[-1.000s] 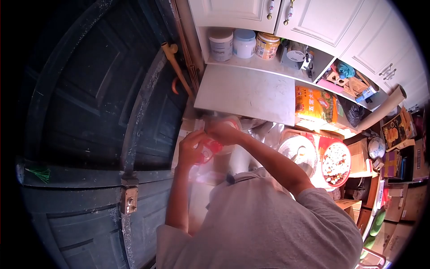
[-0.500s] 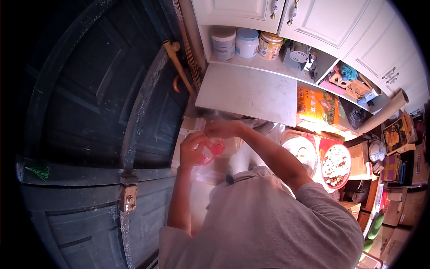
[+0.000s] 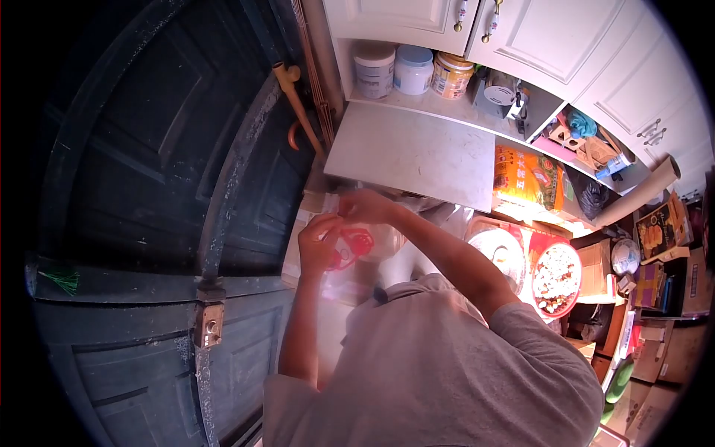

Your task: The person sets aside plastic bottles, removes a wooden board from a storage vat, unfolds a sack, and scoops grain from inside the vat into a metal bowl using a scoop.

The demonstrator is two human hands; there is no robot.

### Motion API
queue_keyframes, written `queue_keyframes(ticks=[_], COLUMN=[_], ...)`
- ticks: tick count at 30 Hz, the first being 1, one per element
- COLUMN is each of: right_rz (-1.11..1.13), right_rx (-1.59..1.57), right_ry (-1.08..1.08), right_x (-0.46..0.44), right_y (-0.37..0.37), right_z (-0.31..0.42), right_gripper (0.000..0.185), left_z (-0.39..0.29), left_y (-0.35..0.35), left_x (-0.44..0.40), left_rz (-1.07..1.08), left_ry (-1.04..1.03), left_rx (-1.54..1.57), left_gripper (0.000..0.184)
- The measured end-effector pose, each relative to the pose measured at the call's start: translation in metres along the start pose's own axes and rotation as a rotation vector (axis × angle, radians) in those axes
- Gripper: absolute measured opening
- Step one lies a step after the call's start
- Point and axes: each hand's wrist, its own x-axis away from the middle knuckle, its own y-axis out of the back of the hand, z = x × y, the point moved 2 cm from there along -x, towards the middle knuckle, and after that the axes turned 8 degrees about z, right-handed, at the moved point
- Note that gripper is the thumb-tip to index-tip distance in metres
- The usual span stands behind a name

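Observation:
In front of my body hangs a see-through plastic bag with pink-red print [image 3: 357, 242]. My left hand [image 3: 318, 237] has its fingers pinched together at the bag's upper left edge. Close above it, my right hand [image 3: 365, 206] is bent over with closed fingers, meeting the left fingertips at the bag's top. Blur and glare hide what exactly the right fingers grip. Behind the hands there is a pale cardboard box [image 3: 316, 203].
A grey board [image 3: 410, 153] juts out from the white cabinet beyond my hands. Tubs [image 3: 374, 71] line the shelf. To the right are a red-rimmed basin [image 3: 579, 287] of pale pieces, an orange rice bag [image 3: 525, 179] and a cardboard tube [image 3: 640, 195]. A dark door [image 3: 149, 194] stands left.
My right hand has shifted slightly left and up, and the left fingers have drawn closer to it. The printed bag has moved a little and shows more fully.

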Motion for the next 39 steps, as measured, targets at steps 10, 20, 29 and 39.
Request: queue_keyframes(ticks=[10,20,29,39], right_rz=[-0.377,-0.354,-0.142,-0.168], right_rx=[0.121,-0.309,-0.565,-0.65], right_ry=[0.159,0.08,-0.205,-0.361], right_x=[0.032,0.037,0.058,0.112], right_y=[-0.003,-0.031,-0.017,-0.024], right_z=[0.016,0.0,0.019,-0.006], right_gripper=[0.016,0.021,0.025,0.031], left_z=[0.018,0.027,0.056,0.071], left_y=[-0.001,-0.006,-0.006,0.012], left_x=[-0.007,-0.015,-0.015,-0.017], left_rz=[-0.058,-0.034,-0.183,-0.261], left_ry=[0.613,0.6,0.531,0.492], left_rx=[0.724,0.703,0.654,0.587], left_gripper=[0.019,0.026,0.016,0.019])
